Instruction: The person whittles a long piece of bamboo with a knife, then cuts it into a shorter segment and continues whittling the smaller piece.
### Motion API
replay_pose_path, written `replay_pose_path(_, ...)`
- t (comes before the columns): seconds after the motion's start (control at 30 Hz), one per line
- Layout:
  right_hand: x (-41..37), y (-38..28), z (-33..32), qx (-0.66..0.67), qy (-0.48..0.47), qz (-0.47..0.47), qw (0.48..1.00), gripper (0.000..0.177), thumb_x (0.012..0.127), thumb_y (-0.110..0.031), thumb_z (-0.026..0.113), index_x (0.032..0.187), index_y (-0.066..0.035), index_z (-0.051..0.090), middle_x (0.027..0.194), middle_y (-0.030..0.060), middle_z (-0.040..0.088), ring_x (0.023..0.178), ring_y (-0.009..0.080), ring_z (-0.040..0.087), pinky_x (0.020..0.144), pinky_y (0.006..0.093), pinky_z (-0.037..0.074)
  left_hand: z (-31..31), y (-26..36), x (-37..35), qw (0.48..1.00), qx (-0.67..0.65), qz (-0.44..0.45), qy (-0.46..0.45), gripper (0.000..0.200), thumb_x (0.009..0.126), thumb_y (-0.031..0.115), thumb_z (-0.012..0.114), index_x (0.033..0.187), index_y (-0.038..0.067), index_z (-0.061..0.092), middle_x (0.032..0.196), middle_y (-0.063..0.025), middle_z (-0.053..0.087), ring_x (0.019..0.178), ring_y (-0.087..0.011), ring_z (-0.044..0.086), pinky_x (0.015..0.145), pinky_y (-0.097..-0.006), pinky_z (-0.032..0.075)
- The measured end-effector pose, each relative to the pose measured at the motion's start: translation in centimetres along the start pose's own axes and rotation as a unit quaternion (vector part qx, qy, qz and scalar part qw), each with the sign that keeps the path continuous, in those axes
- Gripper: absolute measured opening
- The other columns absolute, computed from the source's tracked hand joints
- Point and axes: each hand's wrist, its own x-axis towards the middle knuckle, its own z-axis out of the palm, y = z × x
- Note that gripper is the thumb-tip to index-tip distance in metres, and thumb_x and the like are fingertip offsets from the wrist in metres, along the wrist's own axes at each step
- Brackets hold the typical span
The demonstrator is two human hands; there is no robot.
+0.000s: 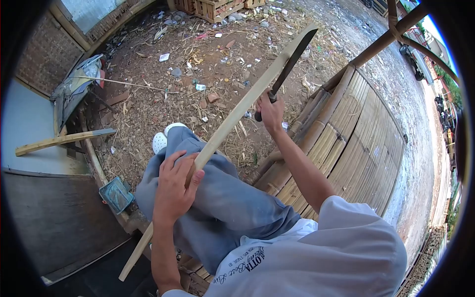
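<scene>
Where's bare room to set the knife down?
The bamboo platform beside the right hand and its knife lies bare. The ground ahead is crowded with scraps and litter; the lap holds the bamboo strip under the left hand.

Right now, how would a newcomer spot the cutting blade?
Start at the slatted bamboo platform on the right. Just left of its edge, the right hand grips a long dark metal blade alongside the pale bamboo strip. It alone is black with a slanted tip.
</scene>
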Motion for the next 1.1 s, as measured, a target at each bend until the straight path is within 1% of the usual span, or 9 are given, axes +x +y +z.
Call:
replay_pose_path(0.07,-1.3,0.6,-0.2,-0.059,-0.039,-0.075,0.995,0.031,0.088,-0.013,0.063,0.064,-0.004,0.044,0.052,0.001,0.036,0.05,0.0091,0.036,0.047,0.0314,0.028,0.1,-0.2,0.0,1.0,0.004,0.006,-0.008,0.036,0.096,0.032,0.054,0.117,0.002,0.06,0.116,-0.0115,0.063,0.121,-0.0317,0.048,0.104,-0.0439,0.033)
replay_pose_path(0.13,-3.1,1.4,0.6,-0.179,-0.278,-0.346,0.878,0.034,0.092,-0.014,0.059,0.064,-0.004,0.045,0.055,-0.0041,0.034,0.052,0.0061,0.031,0.047,0.0284,0.027,0.2,-0.2,0.1,1.0,0.003,0.0,-0.012,0.037,0.096,0.031,0.054,0.117,0.002,0.06,0.117,-0.0115,0.063,0.122,-0.0315,0.048,0.104,-0.0439,0.033)
replay_pose_path(0.37,-1.8,1.0,2.4,-0.011,-0.069,-0.023,0.997,0.025,0.091,-0.011,0.06,0.069,-0.004,0.05,0.053,0.0016,0.037,0.052,0.0088,0.034,0.048,0.0296,0.029,0.2,-0.1,0.2,1.0,-0.023,-0.017,0.005,0.036,0.095,0.031,0.054,0.117,0.002,0.059,0.118,-0.0118,0.063,0.121,-0.0315,0.048,0.104,-0.0439,0.033)
replay_pose_path(0.5,-3.6,0.3,2.3,-0.187,-0.156,-0.323,0.914,0.032,0.093,-0.017,0.06,0.066,-0.005,0.048,0.053,-0.005,0.038,0.051,0.0056,0.034,0.047,0.0286,0.028,0.3,-0.2,0.2,1.0,-0.009,-0.003,0.003,0.036,0.095,0.03,0.055,0.116,0.002,0.059,0.118,-0.0119,0.062,0.121,-0.0317,0.048,0.104,-0.044,0.033)
replay_pose_path(0.53,-3.0,0.6,2.0,-0.187,-0.155,-0.322,0.915,0.032,0.093,-0.017,0.06,0.066,-0.005,0.048,0.053,-0.005,0.038,0.051,0.0056,0.034,0.047,0.0286,0.028,0.3,-0.3,0.1,1.0,-0.013,-0.007,-0.001,0.036,0.095,0.03,0.055,0.116,0.002,0.059,0.118,-0.0119,0.062,0.121,-0.0317,0.048,0.104,-0.044,0.033)
replay_pose_path(0.63,1.0,2.2,0.8,-0.068,0.029,-0.021,0.997,0.036,0.092,-0.018,0.062,0.065,-0.003,0.044,0.052,-0.0015,0.035,0.052,0.0067,0.032,0.047,0.03,0.028,0.2,0.0,0.0,1.0,-0.008,-0.001,0.002,0.036,0.095,0.03,0.055,0.116,0.002,0.06,0.118,-0.0117,0.062,0.121,-0.0317,0.048,0.104,-0.0439,0.033)
replay_pose_path(0.77,-1.5,-0.1,0.7,-0.214,-0.095,-0.23,0.945,0.031,0.092,-0.018,0.062,0.067,-0.003,0.051,0.053,-0.0027,0.033,0.053,0.0069,0.031,0.048,0.0296,0.027,0.3,-0.1,0.1,1.0,-0.004,0.0,0.004,0.036,0.096,0.03,0.054,0.116,0.002,0.06,0.119,-0.0115,0.062,0.121,-0.0317,0.048,0.104,-0.044,0.033)
replay_pose_path(1.0,0.5,0.1,0.1,-0.137,0.017,-0.035,0.99,0.032,0.092,-0.017,0.061,0.066,-0.001,0.05,0.053,-0.0035,0.034,0.053,0.0068,0.032,0.047,0.031,0.027,0.5,0.0,0.1,1.0,-0.006,-0.009,0.008,0.036,0.096,0.031,0.053,0.117,0.002,0.059,0.118,-0.012,0.063,0.121,-0.0323,0.049,0.104,-0.0444,0.033)
replay_pose_path(1.1,-1.0,0.2,-0.1,-0.23,-0.079,-0.212,0.947,0.034,0.092,-0.017,0.06,0.064,-0.001,0.048,0.052,-0.003,0.034,0.053,0.006,0.032,0.047,0.0317,0.027,0.5,0.0,0.3,1.0,-0.007,-0.007,0.01,0.036,0.096,0.031,0.053,0.117,0.002,0.059,0.117,-0.0127,0.063,0.121,-0.0327,0.049,0.104,-0.0446,0.033)
